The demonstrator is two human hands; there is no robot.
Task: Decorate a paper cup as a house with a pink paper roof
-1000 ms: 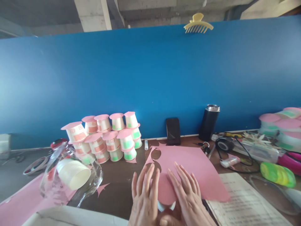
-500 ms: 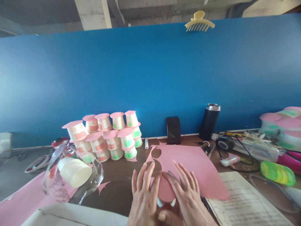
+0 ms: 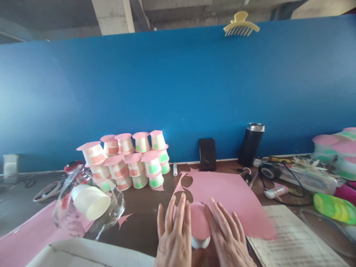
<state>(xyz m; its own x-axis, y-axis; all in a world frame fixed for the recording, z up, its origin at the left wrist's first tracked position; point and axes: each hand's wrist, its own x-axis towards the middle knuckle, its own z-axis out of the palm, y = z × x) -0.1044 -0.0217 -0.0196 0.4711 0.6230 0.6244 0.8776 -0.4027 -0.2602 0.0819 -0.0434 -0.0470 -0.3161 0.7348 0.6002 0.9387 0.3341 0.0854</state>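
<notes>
A white paper cup point(image 3: 200, 243) stands upside down at the near middle of the desk, with a round pink paper disc point(image 3: 200, 222) lying on its top. My left hand point(image 3: 175, 233) is along the left side of the disc, fingers stretched out. On the other side, my right hand point(image 3: 226, 231) is open, its straight fingers at the disc's right edge. Behind them lies a large pink paper sheet point(image 3: 228, 189) with round cut-outs at its left.
Stacked paper cups with pink discs point(image 3: 133, 159) stand at back left, near bagged white cups point(image 3: 91, 202). Toward the back are a glue stick point(image 3: 175, 169), a phone point(image 3: 207, 154) and a black flask point(image 3: 251, 144). Printed sheets point(image 3: 294, 237) and cables lie right.
My fingertips have drawn apart from over the disc to its sides, and more of the disc and cup shows. The right thumb is now out of sight. The view has shifted slightly.
</notes>
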